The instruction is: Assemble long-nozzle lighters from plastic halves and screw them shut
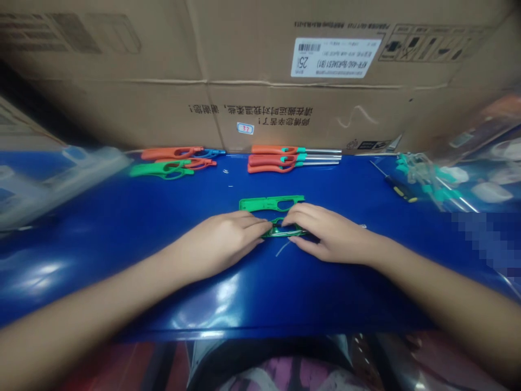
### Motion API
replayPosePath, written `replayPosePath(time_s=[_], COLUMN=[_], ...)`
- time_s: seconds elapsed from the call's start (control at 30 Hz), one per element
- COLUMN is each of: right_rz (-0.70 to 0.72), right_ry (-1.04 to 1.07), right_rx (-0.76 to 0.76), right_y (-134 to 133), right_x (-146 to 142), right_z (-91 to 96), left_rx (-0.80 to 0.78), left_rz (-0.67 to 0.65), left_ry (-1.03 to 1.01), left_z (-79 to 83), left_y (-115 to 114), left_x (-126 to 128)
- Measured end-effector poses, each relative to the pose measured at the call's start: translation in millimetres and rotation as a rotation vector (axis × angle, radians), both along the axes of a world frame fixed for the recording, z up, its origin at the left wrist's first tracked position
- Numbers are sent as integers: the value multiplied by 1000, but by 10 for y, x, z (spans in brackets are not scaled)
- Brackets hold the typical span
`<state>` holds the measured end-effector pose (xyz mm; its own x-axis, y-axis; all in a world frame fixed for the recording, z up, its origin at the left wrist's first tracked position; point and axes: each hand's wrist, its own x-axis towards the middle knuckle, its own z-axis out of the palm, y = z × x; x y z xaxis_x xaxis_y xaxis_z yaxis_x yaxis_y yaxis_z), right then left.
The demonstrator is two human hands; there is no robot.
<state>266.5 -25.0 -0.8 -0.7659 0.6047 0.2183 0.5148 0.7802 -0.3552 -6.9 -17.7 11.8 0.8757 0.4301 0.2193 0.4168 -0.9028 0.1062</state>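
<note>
Both my hands rest on the blue table [122, 228] at its middle. My left hand [222, 241] and my right hand [325, 233] close their fingers from either side on a green plastic lighter part [280, 231] lying flat between them. Just behind it lies a green lighter shell half [271, 203], untouched. A thin wire or spring [282, 248] lies by my right thumb.
At the back stand orange and green lighter shells [175, 162] on the left and assembled orange lighters with metal tubes [293, 158] in the middle. A screwdriver [396, 187] and bagged teal parts [431, 182] lie right. Cardboard boxes [260, 76] wall the rear. A clear bag [49, 179] sits left.
</note>
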Motion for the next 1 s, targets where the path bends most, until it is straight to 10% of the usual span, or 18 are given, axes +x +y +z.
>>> replayPosePath(time_s=[1.0], right_rz=[-9], right_ry=[-41], right_rx=[60], right_y=[-10], right_x=[10], right_z=[-55], left_rx=[-95], left_rz=[4], left_ry=[-188], left_z=[-170], left_y=[164], left_x=[27])
